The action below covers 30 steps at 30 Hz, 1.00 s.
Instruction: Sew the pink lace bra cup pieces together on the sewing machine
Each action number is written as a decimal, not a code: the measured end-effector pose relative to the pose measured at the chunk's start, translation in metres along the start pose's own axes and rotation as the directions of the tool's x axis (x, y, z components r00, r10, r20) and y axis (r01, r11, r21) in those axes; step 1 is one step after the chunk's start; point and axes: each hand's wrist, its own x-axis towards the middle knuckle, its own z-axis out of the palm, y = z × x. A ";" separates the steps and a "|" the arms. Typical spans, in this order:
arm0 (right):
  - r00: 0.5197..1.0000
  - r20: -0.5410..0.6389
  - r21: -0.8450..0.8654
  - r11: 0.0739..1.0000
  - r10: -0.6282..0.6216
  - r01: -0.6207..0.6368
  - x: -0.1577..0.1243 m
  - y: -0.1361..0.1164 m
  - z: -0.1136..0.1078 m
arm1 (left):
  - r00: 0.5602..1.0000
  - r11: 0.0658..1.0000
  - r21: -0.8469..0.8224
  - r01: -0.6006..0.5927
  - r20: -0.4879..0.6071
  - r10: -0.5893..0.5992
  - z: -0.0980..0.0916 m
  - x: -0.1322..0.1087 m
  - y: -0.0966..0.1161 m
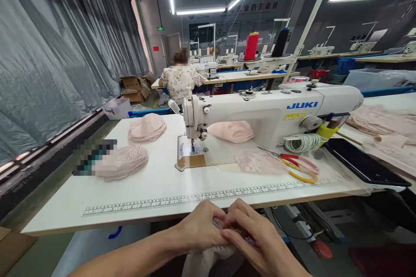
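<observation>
2 pale stacks point(147, 128), 1 pinched cloth point(203, 259)
We have the stacks left of the sewing machine point(227, 106), seemingly for easy reach; our left hand point(203, 227) and right hand point(255, 233) grip the cloth before the table point(156, 184), probably steadying it; scissors point(292, 158) lie right.

your left hand point(199, 228) and right hand point(256, 230) are partly hiding the pale fabric point(205, 260), which the view's lower edge is cropping.
</observation>
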 end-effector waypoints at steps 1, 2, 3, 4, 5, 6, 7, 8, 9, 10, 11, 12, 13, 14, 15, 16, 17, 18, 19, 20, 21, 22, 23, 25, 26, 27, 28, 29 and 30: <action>1.000 0.021 0.022 1.000 -0.002 0.002 0.000 -0.001 -0.002 | 1.000 1.000 -0.010 -0.013 0.018 0.013 0.001 0.001 -0.001; 0.999 0.036 0.068 0.998 0.015 -0.018 0.001 -0.002 -0.004 | 0.999 1.000 -0.019 -0.012 0.033 0.013 0.002 0.002 -0.002; 0.998 0.049 0.135 0.990 0.041 -0.048 0.002 -0.003 -0.007 | 0.999 1.000 -0.026 0.003 0.048 -0.002 0.002 0.002 -0.002; 0.996 0.062 0.219 0.973 0.064 -0.076 0.002 -0.004 -0.009 | 0.998 0.999 -0.032 0.031 0.055 -0.029 0.003 0.003 -0.002; 0.993 0.077 0.313 0.944 0.086 -0.106 0.003 -0.004 -0.012 | 0.996 0.997 -0.037 0.063 0.061 -0.061 0.003 0.003 -0.002; 0.989 0.097 0.408 0.902 0.114 -0.144 0.002 -0.003 -0.013 | 0.994 0.995 -0.043 0.095 0.064 -0.092 0.002 0.003 -0.001; 0.983 0.111 0.491 0.852 0.144 -0.180 0.002 -0.001 -0.015 | 0.990 0.991 -0.048 0.125 0.068 -0.122 0.002 0.003 0.000; 0.977 0.121 0.549 0.808 0.176 -0.214 0.001 0.001 -0.016 | 0.987 0.987 -0.054 0.151 0.069 -0.147 0.001 0.004 0.002; 0.971 0.124 0.574 0.784 0.205 -0.238 -0.002 0.004 -0.018 | 0.983 0.983 -0.060 0.172 0.073 -0.167 0.001 0.004 0.003; 0.968 0.114 0.559 0.791 0.224 -0.248 -0.005 0.009 -0.019 | 0.980 0.980 -0.068 0.186 0.079 -0.180 0.000 0.004 0.004; 0.968 0.094 0.509 0.825 0.232 -0.247 -0.010 0.015 -0.022 | 0.978 0.977 -0.079 0.197 0.086 -0.190 -0.001 0.004 0.005; 0.970 0.078 0.429 0.871 0.229 -0.240 -0.016 0.021 -0.024 | 0.977 0.975 -0.092 0.203 0.090 -0.195 -0.002 0.004 0.005; 0.974 0.068 0.325 0.919 0.214 -0.224 -0.023 0.029 -0.028 | 0.976 0.973 -0.108 0.206 0.092 -0.196 -0.003 0.004 0.005; 0.977 0.058 0.204 0.956 0.204 -0.212 -0.032 0.037 -0.031 | 0.976 0.971 -0.122 0.208 0.091 -0.198 -0.003 0.004 0.005; 0.979 0.067 0.092 0.976 0.193 -0.198 -0.041 0.044 -0.034 | 0.976 0.969 -0.129 0.210 0.087 -0.200 -0.004 0.005 0.004; 0.987 0.030 -0.042 0.986 0.161 -0.159 -0.050 0.050 -0.037 | 0.975 0.968 -0.128 0.214 0.081 -0.205 -0.005 0.006 0.003; 0.993 -0.029 -0.194 0.974 0.113 -0.116 -0.057 0.053 -0.039 | 0.975 0.969 -0.120 0.216 0.077 -0.208 -0.005 0.007 0.002; 0.995 -0.071 -0.310 0.947 0.068 -0.087 -0.062 0.054 -0.039 | 0.976 0.972 -0.105 0.210 0.076 -0.203 -0.005 0.009 0.001; 0.994 -0.104 -0.388 0.919 0.031 -0.070 -0.065 0.052 -0.039 | 0.979 0.977 -0.082 0.196 0.074 -0.191 -0.004 0.010 -0.001; 0.992 -0.124 -0.419 0.905 0.018 -0.068 -0.064 0.046 -0.036 | 0.984 0.984 -0.052 0.170 0.071 -0.166 -0.003 0.012 -0.001; 0.989 -0.144 -0.408 0.911 0.007 -0.066 -0.061 0.039 -0.033 | 0.989 0.991 -0.017 0.135 0.068 -0.133 -0.002 0.012 -0.002; 0.986 -0.166 -0.368 0.927 0.004 -0.066 -0.055 0.031 -0.028 | 0.993 0.995 0.016 0.098 0.065 -0.099 -0.002 0.013 -0.003; 0.982 -0.186 -0.316 0.948 -0.033 -0.028 -0.047 0.024 -0.022 | 0.996 0.997 0.042 0.065 0.062 -0.067 -0.001 0.013 -0.003; 0.981 -0.187 -0.205 0.979 -0.056 0.017 -0.031 0.012 -0.011 | 0.999 0.997 0.068 0.022 0.047 -0.026 -0.002 0.010 -0.002; 0.975 -0.208 -0.176 0.983 -0.081 0.044 -0.025 0.008 -0.005 | 0.999 0.998 0.066 0.013 0.036 -0.016 -0.003 0.008 -0.001; 0.964 -0.235 -0.170 0.982 -0.121 0.082 -0.020 0.007 0.000 | 1.000 0.998 0.058 0.013 0.023 -0.014 -0.004 0.005 -0.001; 0.948 -0.267 -0.192 0.974 -0.174 0.125 -0.017 0.006 0.003 | 1.000 0.999 0.050 0.019 0.011 -0.020 -0.006 0.003 -0.001; 0.930 -0.289 -0.230 0.960 -0.226 0.161 -0.016 0.006 0.006 | 0.999 0.999 0.040 0.032 0.001 -0.032 -0.007 0.000 -0.002; 0.918 -0.293 -0.272 0.944 -0.268 0.189 -0.016 0.007 0.007 | 0.999 0.998 0.029 0.053 -0.003 -0.053 -0.009 -0.002 -0.002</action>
